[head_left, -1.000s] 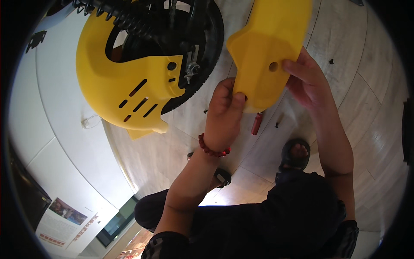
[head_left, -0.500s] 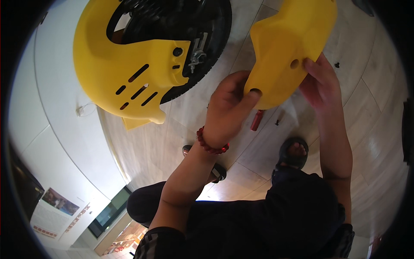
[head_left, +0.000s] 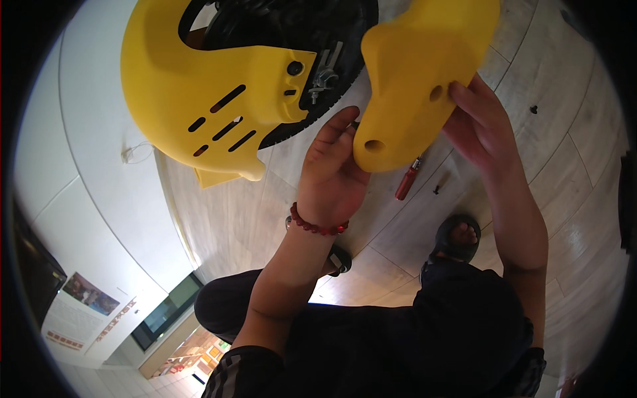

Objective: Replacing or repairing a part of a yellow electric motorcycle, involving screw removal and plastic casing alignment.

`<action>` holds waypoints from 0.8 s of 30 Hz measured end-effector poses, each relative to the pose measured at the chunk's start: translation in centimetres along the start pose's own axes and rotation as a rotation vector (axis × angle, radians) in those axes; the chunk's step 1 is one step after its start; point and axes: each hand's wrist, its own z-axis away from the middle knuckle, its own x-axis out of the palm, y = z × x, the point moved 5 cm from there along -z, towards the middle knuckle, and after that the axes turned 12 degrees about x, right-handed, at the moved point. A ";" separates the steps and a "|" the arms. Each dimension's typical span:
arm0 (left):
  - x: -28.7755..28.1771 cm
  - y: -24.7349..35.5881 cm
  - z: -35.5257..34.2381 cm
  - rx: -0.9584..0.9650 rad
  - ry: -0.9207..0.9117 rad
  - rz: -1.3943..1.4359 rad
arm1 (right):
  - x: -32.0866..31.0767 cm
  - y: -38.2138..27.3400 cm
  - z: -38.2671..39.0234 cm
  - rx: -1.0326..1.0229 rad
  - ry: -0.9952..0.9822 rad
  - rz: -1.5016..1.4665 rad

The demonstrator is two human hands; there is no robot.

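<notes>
A yellow plastic panel (head_left: 411, 73) with two round holes tilts at the upper middle. My right hand (head_left: 481, 123) grips its right edge, thumb on the face near a hole and fingers behind. My left hand (head_left: 332, 166), with a red bead bracelet at the wrist, is turned palm up at the panel's lower left edge, fingers curled and partly hidden by it. Left of both hands, a larger yellow slotted cowl (head_left: 172, 106) sits over a black wheel (head_left: 348, 30) with a metal axle bolt (head_left: 325, 77).
A red-handled screwdriver (head_left: 407, 182) lies on the wood-look floor (head_left: 570, 192) below the panel, with small black screws (head_left: 534, 109) nearby. A white cabinet or wall (head_left: 93, 192) runs along the left. My sandalled foot (head_left: 460, 235) is at lower right.
My left hand has turned from thumb on the panel's face to palm up at its edge, uncovering the lower hole. The panel shifted right, then back left. The whole view has shifted slightly.
</notes>
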 end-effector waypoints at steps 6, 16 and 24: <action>-0.4 1.4 -0.1 0.045 0.034 -0.091 | 0.8 0.0 -1.8 0.012 0.005 0.090; 0.4 5.9 0.9 0.293 0.241 -0.420 | 1.1 2.3 -5.0 0.187 0.043 0.181; 2.1 8.1 0.6 0.443 0.204 -0.849 | 1.7 2.5 -6.6 0.181 0.030 0.194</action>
